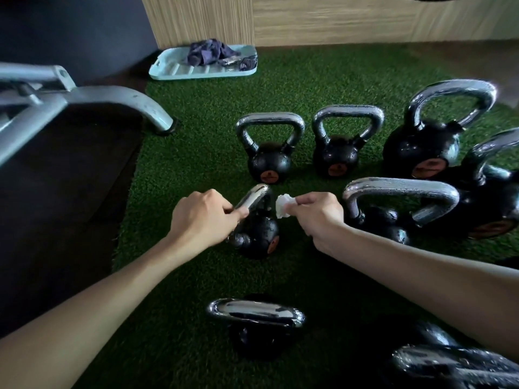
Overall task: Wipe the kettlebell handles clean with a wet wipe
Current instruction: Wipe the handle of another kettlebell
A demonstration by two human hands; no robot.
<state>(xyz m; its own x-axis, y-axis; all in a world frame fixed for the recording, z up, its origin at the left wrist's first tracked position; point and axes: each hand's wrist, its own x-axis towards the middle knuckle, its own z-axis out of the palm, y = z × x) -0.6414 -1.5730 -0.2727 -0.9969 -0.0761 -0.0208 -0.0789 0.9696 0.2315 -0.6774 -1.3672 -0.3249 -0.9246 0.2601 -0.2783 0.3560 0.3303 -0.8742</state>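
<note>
Eight kettlebells stand on green turf, all with black bodies and chrome handles.

1. Small kettlebell, centre. Its handle is seen nearly edge-on, and a round orange label sits on its right flank. The left hand grips the near side of the handle, fingers curled round it. The right hand pinches a bunched white wet wipe between thumb and fingers. The wipe is just beside the upper right of the handle; whether the two touch cannot be told.
2. Back-left kettlebell and back-right kettlebell, small and upright, side by side behind item 1. Each has an orange label facing forward.
3. Large kettlebell, right rear, with an orange label.
4. Far-right kettlebell, partly cut off by the edge, with an orange label low on its body.
5. Wide-handled kettlebell, just right of the right hand.
6. Near kettlebell, between the forearms, seen from above.
7. Corner kettlebell, bottom right, blurred.

The print on every orange label is too blurred to read.

Other items: a pale blue tray by the wood-panelled wall holds a crumpled purple cloth. A grey metal frame stands at left over a dark mat.
</note>
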